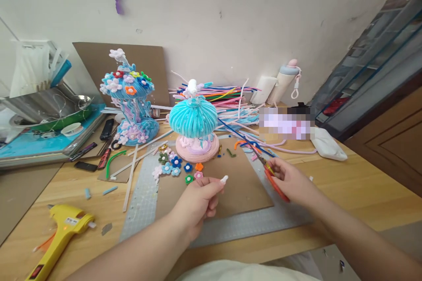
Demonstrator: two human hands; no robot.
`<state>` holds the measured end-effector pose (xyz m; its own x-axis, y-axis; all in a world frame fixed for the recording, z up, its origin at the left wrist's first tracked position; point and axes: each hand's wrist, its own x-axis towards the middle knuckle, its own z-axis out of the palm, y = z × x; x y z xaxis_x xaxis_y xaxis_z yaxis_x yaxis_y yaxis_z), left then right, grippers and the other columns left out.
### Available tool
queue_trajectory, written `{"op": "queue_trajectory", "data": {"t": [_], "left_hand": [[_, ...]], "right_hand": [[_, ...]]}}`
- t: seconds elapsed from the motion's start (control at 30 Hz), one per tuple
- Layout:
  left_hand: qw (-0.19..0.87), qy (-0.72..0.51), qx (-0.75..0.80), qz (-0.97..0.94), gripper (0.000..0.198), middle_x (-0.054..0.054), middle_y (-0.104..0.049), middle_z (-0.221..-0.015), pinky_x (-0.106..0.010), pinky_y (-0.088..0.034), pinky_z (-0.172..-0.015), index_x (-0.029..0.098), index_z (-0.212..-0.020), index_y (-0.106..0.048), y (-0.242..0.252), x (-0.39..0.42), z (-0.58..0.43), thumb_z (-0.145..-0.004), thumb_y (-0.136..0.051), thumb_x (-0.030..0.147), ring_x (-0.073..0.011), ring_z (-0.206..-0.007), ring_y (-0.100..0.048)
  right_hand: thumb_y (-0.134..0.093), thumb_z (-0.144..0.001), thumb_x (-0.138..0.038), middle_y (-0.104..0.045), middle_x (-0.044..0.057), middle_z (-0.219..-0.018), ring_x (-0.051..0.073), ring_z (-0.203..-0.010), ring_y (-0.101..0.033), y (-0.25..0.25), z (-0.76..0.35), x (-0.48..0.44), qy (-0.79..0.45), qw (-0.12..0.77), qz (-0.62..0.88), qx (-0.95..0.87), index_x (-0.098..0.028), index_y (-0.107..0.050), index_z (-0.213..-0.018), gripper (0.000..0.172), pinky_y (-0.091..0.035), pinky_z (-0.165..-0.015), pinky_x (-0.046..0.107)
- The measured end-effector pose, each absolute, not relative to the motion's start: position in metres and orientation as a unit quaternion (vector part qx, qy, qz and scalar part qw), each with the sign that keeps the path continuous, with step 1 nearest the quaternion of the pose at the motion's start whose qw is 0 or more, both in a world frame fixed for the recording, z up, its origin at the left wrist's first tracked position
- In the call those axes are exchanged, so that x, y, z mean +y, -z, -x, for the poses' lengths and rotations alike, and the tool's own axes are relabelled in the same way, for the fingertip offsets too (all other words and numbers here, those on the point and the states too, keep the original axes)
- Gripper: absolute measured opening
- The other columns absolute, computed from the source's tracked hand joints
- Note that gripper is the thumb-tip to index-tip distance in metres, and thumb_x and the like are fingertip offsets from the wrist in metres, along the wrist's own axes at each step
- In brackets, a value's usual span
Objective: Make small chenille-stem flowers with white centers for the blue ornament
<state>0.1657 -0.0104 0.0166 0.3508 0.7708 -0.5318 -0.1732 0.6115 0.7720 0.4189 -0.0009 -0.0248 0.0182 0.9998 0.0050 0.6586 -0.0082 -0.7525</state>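
Observation:
Between the thumb and fingers of my left hand (201, 199) is a short white fuzzy piece of pipe cleaner (224, 179), held over a brown cardboard sheet (244, 184). My right hand (292, 181) grips red-handled scissors (276, 185), their blades pointing away over the far right of the cardboard. Several small flowers (176, 162) in blue, green, orange and pink lie just beyond my left hand. Behind them stands a turquoise domed pipe-cleaner lamp shape (194, 116) on a round pink base (186, 151).
A taller blue flower-covered piece (127, 92) stands back left. Bundles of pipe cleaners (227, 96) lie along the wall. A yellow glue gun (67, 224) rests at front left, near a metal bowl (42, 105). A bottle (283, 81) and a white case (329, 144) are on the right.

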Motion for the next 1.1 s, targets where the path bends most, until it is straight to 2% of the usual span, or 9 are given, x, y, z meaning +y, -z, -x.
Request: {"op": "queue_trajectory", "data": {"t": [0.1,0.2,0.3,0.4,0.5,0.77,0.93,1.1], "left_hand": [[0.772,-0.323,0.465,-0.289,0.028,0.007,-0.045,-0.064,-0.017,-0.014,-0.039,0.016,-0.069,-0.05,-0.018,-0.005,-0.176,-0.062,-0.071,0.033,-0.0014,-0.042,-0.027],[0.778,-0.335,0.447,-0.287,0.023,0.007,-0.042,-0.058,-0.017,-0.014,-0.039,0.016,-0.065,-0.048,-0.018,-0.001,-0.187,-0.065,-0.067,0.029,-0.0017,-0.041,-0.026],[0.759,-0.365,0.438,-0.315,0.024,0.01,-0.034,-0.047,-0.018,-0.013,-0.039,0.017,-0.062,-0.046,-0.018,0.0,-0.197,-0.068,-0.065,0.029,-0.0028,-0.039,-0.022],[0.73,-0.39,0.449,-0.337,0.025,0.011,-0.03,-0.043,-0.02,-0.012,-0.039,0.018,-0.064,-0.046,-0.017,-0.002,-0.204,-0.068,-0.066,0.033,-0.0034,-0.038,-0.019],[0.714,-0.402,0.454,-0.352,0.022,0.011,-0.032,-0.043,-0.02,-0.011,-0.039,0.018,-0.067,-0.049,-0.015,-0.005,-0.209,-0.066,-0.067,0.032,-0.0034,-0.038,-0.019],[0.674,-0.401,0.472,-0.402,0.005,0.012,-0.034,-0.041,-0.019,-0.019,-0.043,0.018,-0.065,-0.056,-0.01,-0.008,-0.217,-0.062,-0.06,0.016,-0.0036,-0.037,-0.021],[0.652,-0.417,0.485,-0.406,0.005,0.01,-0.038,-0.044,-0.018,-0.02,-0.043,0.017,-0.059,-0.053,-0.011,-0.009,-0.223,-0.06,-0.056,0.014,-0.0029,-0.039,-0.022],[0.659,-0.425,0.488,-0.382,0.009,0.011,-0.033,-0.042,-0.017,-0.019,-0.042,0.018,-0.056,-0.046,-0.01,-0.005,-0.23,-0.059,-0.054,0.014,-0.0026,-0.038,-0.022]], "right_hand": [[-0.054,-0.077,-0.035,-0.052,-0.001,-0.068,0.015,-0.06,-0.052,0.02,-0.415,-0.014,-0.344,0.31,0.62,-0.633,-0.021,-0.043,-0.08,0.019,-0.043,-0.054,0.026],[-0.054,-0.078,-0.036,-0.053,0.001,-0.079,0.017,-0.07,-0.053,0.007,-0.408,-0.027,-0.289,0.244,0.621,-0.687,-0.022,-0.041,-0.088,0.021,-0.044,-0.062,0.03],[-0.057,-0.076,-0.039,-0.054,0.002,-0.079,0.018,-0.069,-0.052,-0.004,-0.401,-0.038,-0.234,0.171,0.647,-0.705,-0.022,-0.04,-0.077,0.024,-0.04,-0.059,0.029],[-0.06,-0.074,-0.045,-0.054,0.003,-0.078,0.019,-0.068,-0.051,-0.007,-0.394,-0.046,-0.201,0.134,0.669,-0.703,-0.022,-0.039,-0.072,0.031,-0.036,-0.056,0.028],[-0.059,-0.075,-0.049,-0.053,0.003,-0.079,0.02,-0.067,-0.051,-0.004,-0.388,-0.05,-0.187,0.121,0.673,-0.706,-0.022,-0.039,-0.073,0.033,-0.034,-0.055,0.028],[-0.052,-0.079,-0.056,-0.052,0.004,-0.083,0.021,-0.071,-0.05,0.004,-0.381,-0.05,-0.151,0.12,0.658,-0.728,-0.022,-0.039,-0.076,0.037,-0.035,-0.059,0.03],[-0.046,-0.083,-0.056,-0.053,0.004,-0.079,0.021,-0.068,-0.052,0.005,-0.378,-0.052,-0.142,0.109,0.668,-0.722,-0.021,-0.038,-0.074,0.037,-0.035,-0.058,0.029],[-0.044,-0.085,-0.052,-0.057,0.005,-0.077,0.021,-0.067,-0.055,-0.002,-0.377,-0.05,-0.141,0.074,0.684,-0.712,-0.02,-0.042,-0.074,0.033,-0.034,-0.055,0.028]]}}
